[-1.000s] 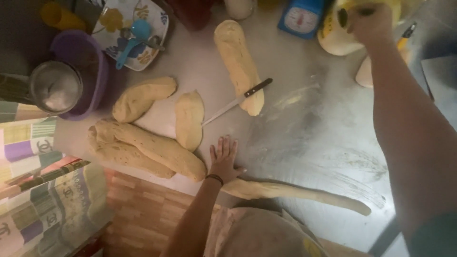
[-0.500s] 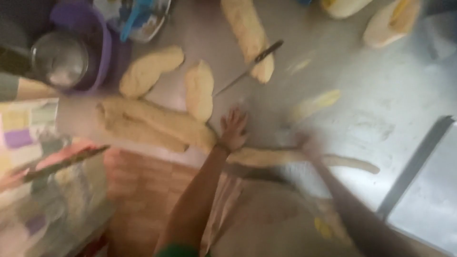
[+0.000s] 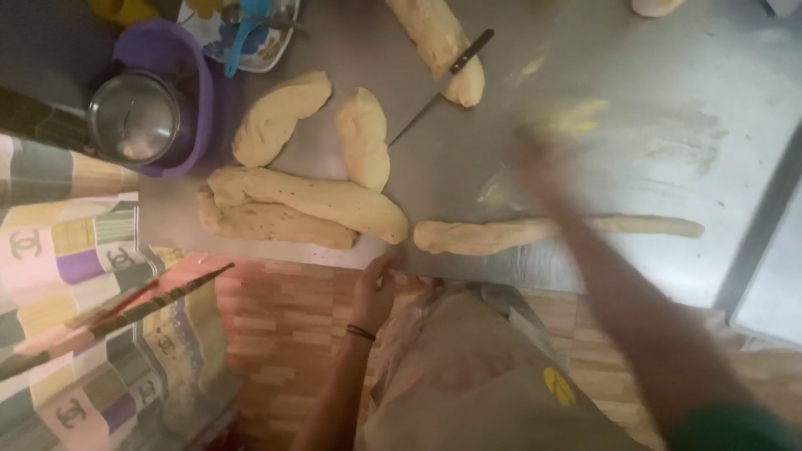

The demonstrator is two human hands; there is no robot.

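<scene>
Right hand (image 3: 543, 171), blurred, above the rolled dough rope (image 3: 535, 234); grip state cannot be determined. Left hand (image 3: 374, 288) near the rope's left end, at the table (image 3: 635, 108) edge, grasping nothing.

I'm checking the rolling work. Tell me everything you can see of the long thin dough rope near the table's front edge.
The dough rope is pale tan, soft-looking and long, lying flat across the grey metal table near its front edge. Its left end is thick and rounded; it thins toward the right end. The blurred right arm crosses over its middle. It lies just apart from the fatter dough log to its left.
</scene>
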